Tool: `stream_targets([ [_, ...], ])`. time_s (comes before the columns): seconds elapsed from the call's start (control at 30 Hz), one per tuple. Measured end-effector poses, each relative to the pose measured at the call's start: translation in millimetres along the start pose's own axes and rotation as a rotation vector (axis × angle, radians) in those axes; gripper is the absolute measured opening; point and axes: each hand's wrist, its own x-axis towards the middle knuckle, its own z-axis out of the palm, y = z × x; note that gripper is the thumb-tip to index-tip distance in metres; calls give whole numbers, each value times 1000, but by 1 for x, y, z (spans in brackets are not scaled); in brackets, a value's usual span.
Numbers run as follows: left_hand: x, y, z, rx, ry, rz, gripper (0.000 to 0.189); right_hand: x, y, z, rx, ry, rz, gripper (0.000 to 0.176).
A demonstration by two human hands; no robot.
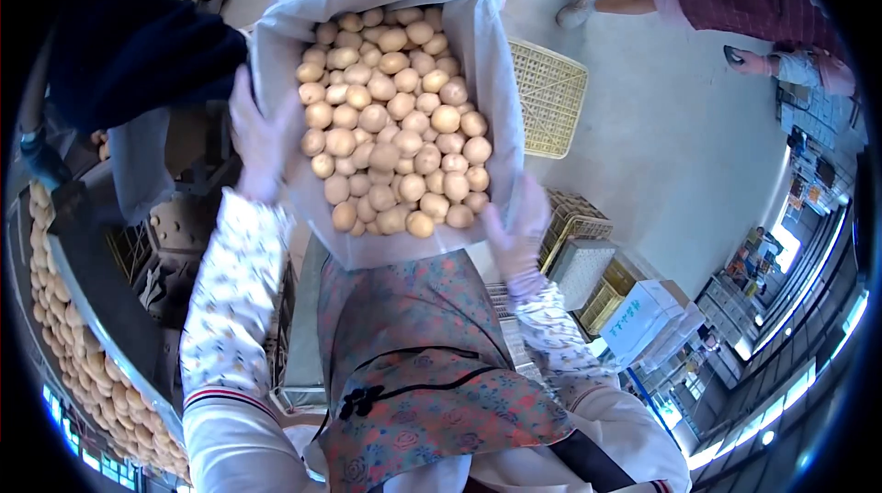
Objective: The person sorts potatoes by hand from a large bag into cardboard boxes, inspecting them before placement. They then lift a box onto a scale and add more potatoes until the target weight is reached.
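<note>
In front of my floral apron is a box [501, 79] lined with pale translucent plastic, its walls covered by the sheet. Many round, tan potatoes [401, 107] fill it. My left hand [259, 136], in a thin pale glove, grips the box's left side, and the fingers are slightly blurred. At the lower right corner my right hand [520, 225], gloved too, is closed on the box edge. The outside and underside of the box are hidden by the liner and the potatoes.
Left, a curved conveyor [101, 282] carries more potatoes beside a co-worker's gloved hand [44, 160]. A yellow plastic crate [549, 100] lies on the floor, right of the box. Stacked crates [571, 222] and a white carton [636, 320] stand lower right. Another person's legs [634, 2] show at upper right.
</note>
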Motion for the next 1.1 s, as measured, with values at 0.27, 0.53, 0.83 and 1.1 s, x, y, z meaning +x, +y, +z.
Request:
stream_targets([
  [0.27, -217, -14, -23, 85, -962, -352, 49, -80, 99, 76, 680, -482, 1068, 47],
  [0.53, -204, -27, -20, 387, -1069, -124, 42, -55, 74, 74, 730, -412, 1307, 34],
  [0.83, -196, -6, -27, 295, -714, -333, 55, -44, 68, 36, 589, -768, 1074, 43],
  [1.1, -294, 47, 41, -199, -708, -281, 45, 38, 149, -9, 192, -659, 537, 48],
])
